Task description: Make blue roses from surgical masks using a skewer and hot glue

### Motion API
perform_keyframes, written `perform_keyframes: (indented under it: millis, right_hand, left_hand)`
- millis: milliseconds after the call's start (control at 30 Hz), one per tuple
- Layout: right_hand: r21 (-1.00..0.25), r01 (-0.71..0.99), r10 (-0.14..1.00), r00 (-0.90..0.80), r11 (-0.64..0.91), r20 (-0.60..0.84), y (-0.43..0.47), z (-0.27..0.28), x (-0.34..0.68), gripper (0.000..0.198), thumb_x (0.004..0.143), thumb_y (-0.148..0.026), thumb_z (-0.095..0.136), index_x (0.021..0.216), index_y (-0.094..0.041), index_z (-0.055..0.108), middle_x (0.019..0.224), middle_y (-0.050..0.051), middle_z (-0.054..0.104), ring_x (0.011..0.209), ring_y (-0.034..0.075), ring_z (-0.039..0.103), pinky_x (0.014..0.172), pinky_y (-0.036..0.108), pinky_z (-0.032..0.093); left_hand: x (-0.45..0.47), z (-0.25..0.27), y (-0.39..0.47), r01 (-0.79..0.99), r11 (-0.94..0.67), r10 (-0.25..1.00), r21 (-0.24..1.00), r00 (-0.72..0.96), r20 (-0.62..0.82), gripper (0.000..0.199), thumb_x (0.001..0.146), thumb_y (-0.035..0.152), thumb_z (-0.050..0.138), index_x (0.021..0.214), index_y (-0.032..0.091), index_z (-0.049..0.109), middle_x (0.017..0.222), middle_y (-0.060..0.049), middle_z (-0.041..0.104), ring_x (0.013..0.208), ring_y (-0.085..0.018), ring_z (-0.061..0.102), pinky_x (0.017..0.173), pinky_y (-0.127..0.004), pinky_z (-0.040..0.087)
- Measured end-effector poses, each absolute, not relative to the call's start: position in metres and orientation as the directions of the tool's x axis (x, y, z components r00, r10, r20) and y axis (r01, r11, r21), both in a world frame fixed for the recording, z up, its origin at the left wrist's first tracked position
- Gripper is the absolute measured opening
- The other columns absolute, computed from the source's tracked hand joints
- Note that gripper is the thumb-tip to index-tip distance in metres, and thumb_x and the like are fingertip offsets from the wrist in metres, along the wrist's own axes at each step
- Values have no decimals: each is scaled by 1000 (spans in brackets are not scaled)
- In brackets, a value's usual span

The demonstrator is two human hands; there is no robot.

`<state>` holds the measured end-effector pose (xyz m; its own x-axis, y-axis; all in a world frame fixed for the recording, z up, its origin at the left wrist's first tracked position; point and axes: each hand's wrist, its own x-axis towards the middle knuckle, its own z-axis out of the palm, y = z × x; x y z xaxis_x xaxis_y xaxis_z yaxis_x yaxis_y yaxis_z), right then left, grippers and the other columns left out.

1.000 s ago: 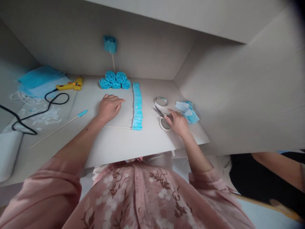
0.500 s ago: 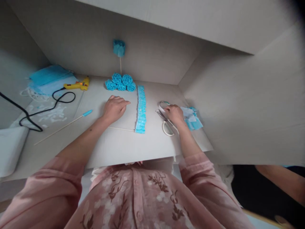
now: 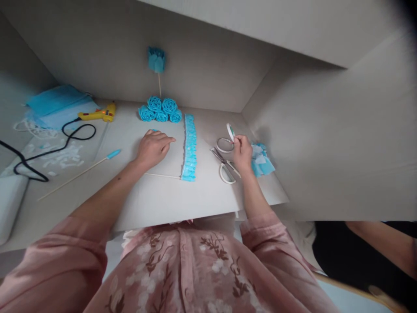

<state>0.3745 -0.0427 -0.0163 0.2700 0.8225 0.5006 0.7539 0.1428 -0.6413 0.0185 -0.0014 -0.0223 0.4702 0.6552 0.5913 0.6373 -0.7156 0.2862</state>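
My right hand (image 3: pixel 243 153) pinches a narrow white roll of tape (image 3: pixel 230 131) with some green on its inner side, held up above the scissors. The scissors (image 3: pixel 224 165), with pale loop handles, lie on the table just left of that hand. On my left hand (image 3: pixel 154 150) the fingers are curled and the index points right; a bit of blue shows past its far edge, and what lies under the palm is hidden. A gathered blue strip (image 3: pixel 189 148) lies lengthwise right of my left hand. Its near end touches a thin stick (image 3: pixel 163 176).
Several rolled blue flowers (image 3: pixel 161 110) are stacked at the back, with a stemmed blue flower (image 3: pixel 157 60) upright behind. Left are a yellow glue gun (image 3: pixel 97 114), its black cord, blue face masks (image 3: pixel 58 104), white scraps and a blue-tipped stick (image 3: pixel 81 174). Blue pieces (image 3: pixel 263 165) lie right.
My right hand has lifted the roll of tape from beside the scissors. My left hand stays almost in place. The whole view has shifted slightly.
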Motion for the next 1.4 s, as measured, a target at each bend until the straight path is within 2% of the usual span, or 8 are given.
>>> perform_keyframes:
  millis: [100, 233, 333, 533, 767, 900, 1100, 1400]
  right_hand:
    - [-907, 312, 885, 279, 284, 373, -54, -8, 349, 37, 100, -63, 49, 90, -27, 50, 81, 0, 63, 76, 18, 59, 74, 32, 51]
    - [-967, -172, 982, 11, 186, 187, -74, 2, 306, 50, 83, -72, 73, 86, -27, 50, 70, -4, 47, 67, 15, 52, 61, 27, 44]
    - [-966, -242, 991, -75, 93, 114, -82, 4, 285, 52, 78, -70, 78, 84, -27, 51, 68, -4, 44, 65, 15, 49, 59, 28, 42]
    - [-953, -296, 988, -117, 60, 99, -77, 5, 275, 44, 84, -63, 77, 84, -26, 53, 69, -4, 45, 67, 15, 52, 62, 27, 46]
    - [-978, -183, 983, -131, 100, 126, -70, 4, 268, 39, 89, -61, 72, 86, -26, 56, 77, -1, 59, 75, 16, 61, 70, 29, 54]
    - [-950, 203, 972, -27, 236, 235, -72, 2, 291, 36, 92, -59, 64, 101, -24, 66, 100, 6, 73, 97, 21, 69, 83, 34, 56]
    - [-464, 871, 938, 9, 163, 347, -105, -11, 363, 32, 100, -34, 47, 113, -17, 71, 114, 16, 77, 102, 29, 71, 95, 44, 54]
    - [-67, 998, 986, 21, -10, 168, -140, -27, 370, 45, 96, -32, 64, 137, -13, 65, 119, 20, 75, 107, 35, 70, 90, 41, 53]
  left_hand:
    - [28, -14, -10, 529, -716, 685, 456, 408, 603, 33, 95, 22, 51, 102, 20, 83, 90, -10, 77, 90, -26, 67, 89, -44, 46]
    - [41, 0, -25, 190, -545, 820, 817, 324, 472, 30, 94, 37, 63, 111, 19, 81, 102, -9, 78, 92, -22, 68, 82, -34, 50]
    - [46, 5, -33, -115, -254, 864, 960, 419, 279, 43, 88, 49, 75, 116, 17, 79, 106, -11, 78, 85, -20, 69, 68, -29, 50]
    - [48, 5, -36, -347, 172, 746, 922, 657, 108, 45, 77, 43, 89, 109, 13, 78, 105, -15, 78, 68, -17, 70, 52, -25, 45]
    - [45, 6, -33, -390, 210, 767, 897, 634, 96, 38, 75, 43, 91, 91, 12, 78, 76, -6, 71, 60, -12, 62, 57, -24, 47]
    - [44, 5, -28, -392, 138, 790, 910, 597, 138, 38, 77, 46, 89, 79, 11, 74, 75, -6, 69, 63, -13, 61, 62, -26, 48]
    - [40, 1, -19, -395, 80, 839, 915, 522, 152, 35, 83, 46, 82, 82, 12, 72, 84, -9, 71, 71, -15, 63, 69, -30, 51]
    - [38, 0, -14, -366, 68, 891, 928, 442, 109, 40, 97, 54, 65, 85, 15, 67, 89, -9, 71, 75, -16, 64, 77, -32, 55]
